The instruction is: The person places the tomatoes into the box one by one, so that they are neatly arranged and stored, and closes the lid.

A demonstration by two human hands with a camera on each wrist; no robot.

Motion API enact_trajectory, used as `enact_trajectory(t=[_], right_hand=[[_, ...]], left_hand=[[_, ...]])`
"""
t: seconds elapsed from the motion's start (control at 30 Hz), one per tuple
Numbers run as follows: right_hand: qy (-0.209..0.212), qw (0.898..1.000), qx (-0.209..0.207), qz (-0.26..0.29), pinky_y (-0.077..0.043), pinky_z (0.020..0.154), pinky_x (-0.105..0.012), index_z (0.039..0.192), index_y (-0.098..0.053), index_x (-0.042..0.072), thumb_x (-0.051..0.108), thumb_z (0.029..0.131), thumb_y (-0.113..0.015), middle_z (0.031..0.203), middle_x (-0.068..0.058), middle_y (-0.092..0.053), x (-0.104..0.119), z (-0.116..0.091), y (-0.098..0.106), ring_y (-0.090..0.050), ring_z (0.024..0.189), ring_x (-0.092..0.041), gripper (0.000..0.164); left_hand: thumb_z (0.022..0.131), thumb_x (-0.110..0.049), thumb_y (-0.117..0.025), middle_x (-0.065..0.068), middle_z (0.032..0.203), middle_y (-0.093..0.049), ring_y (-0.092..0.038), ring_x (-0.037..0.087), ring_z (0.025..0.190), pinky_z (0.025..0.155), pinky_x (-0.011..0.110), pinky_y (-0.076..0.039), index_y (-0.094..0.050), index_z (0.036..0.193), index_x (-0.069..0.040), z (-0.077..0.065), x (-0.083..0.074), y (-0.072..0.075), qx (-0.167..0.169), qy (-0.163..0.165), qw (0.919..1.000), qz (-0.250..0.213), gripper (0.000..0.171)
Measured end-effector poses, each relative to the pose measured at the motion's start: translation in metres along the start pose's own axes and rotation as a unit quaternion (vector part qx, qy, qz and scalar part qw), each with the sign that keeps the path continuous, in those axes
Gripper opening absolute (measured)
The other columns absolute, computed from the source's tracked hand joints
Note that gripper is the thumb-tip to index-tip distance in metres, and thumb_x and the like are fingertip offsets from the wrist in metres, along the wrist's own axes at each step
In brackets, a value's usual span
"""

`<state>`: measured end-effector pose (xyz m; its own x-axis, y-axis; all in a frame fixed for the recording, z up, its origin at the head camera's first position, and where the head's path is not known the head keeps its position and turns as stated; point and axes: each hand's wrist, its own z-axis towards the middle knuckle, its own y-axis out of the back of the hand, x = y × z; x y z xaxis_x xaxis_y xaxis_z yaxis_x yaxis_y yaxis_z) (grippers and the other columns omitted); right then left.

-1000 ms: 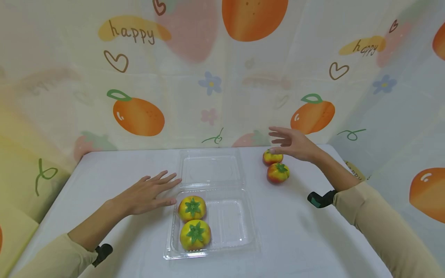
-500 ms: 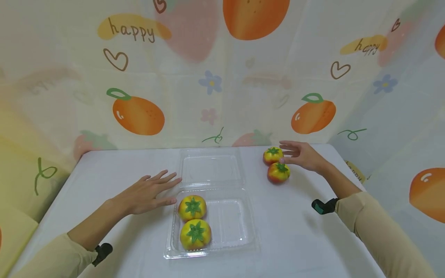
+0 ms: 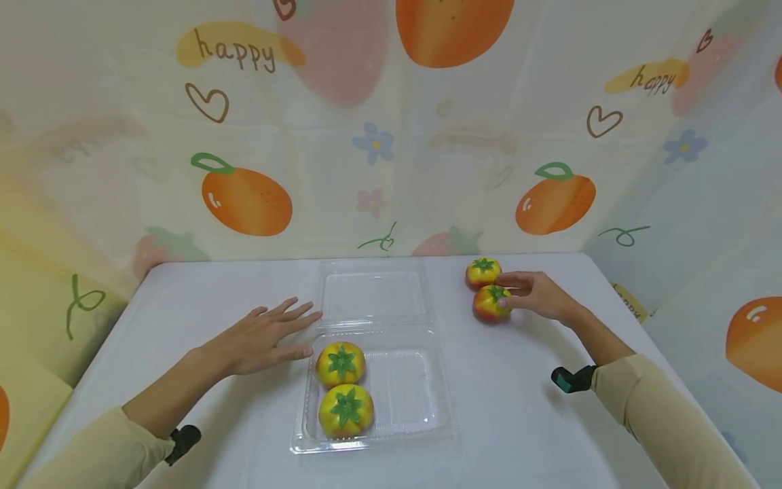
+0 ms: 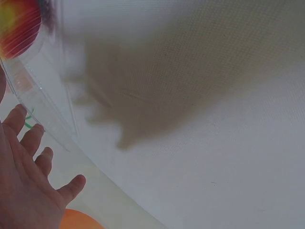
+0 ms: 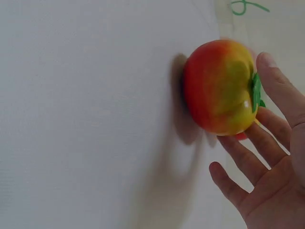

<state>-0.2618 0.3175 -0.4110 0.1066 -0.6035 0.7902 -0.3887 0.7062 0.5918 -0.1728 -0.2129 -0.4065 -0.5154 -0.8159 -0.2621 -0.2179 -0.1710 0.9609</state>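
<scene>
1. The white table point(image 3: 513, 421), beneath our left hand point(image 3: 259, 343) and right hand point(image 3: 534, 295), looks flat and unridged. A careless push from the right hand could set something round rolling away.
2. The clear box point(image 3: 403, 387) lies just right of our left hand, its lid point(image 3: 374, 295) laid back beyond that hand's thumb. It looks thin and light, so a snagged left finger could make it skid.
3. Our left hand is wide, fingers straight and spread, holding nothing; whether it touches the box we cannot tell. Our right hand is spread too, not gripping; whether its fingertips touch anything we cannot tell. Closing unevenly might squeeze a fruit out sideways.
4. The front boxed fruit point(image 3: 346, 411) and rear boxed fruit point(image 3: 341, 365) sit side by side, right of our left thumb. A knock from that thumb could jostle them.
5. The near fruit point(image 3: 489, 309) sits at our right thumb, with the far fruit point(image 3: 482, 272) just beyond those fingertips. Reaching too deep might bump the far one away.
6. The near fruit's green leaf cap point(image 5: 256, 93) lies beside our right thumb; pressing there, rather than on the flank, could spoil the hold.
</scene>
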Motion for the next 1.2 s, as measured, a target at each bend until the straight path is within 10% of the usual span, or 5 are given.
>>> enact_trajectory(t=[1.2], right_hand=[[-0.017,1.000,0.006,-0.022,-0.049,0.100,-0.049,0.144,-0.047,-0.004,0.030,0.091,-0.074,0.145,-0.028,-0.047,-0.009,-0.002,-0.012,-0.050,0.128,-0.046,0.069]], left_hand=[[0.095,-0.062,-0.050,0.008,0.160,-0.034,-0.022,0.040,0.148,0.109,0.071,-0.024,-0.039,0.154,-0.022,-0.001,-0.003,0.002,0.001,0.005,1.0000,-0.006,0.072]])
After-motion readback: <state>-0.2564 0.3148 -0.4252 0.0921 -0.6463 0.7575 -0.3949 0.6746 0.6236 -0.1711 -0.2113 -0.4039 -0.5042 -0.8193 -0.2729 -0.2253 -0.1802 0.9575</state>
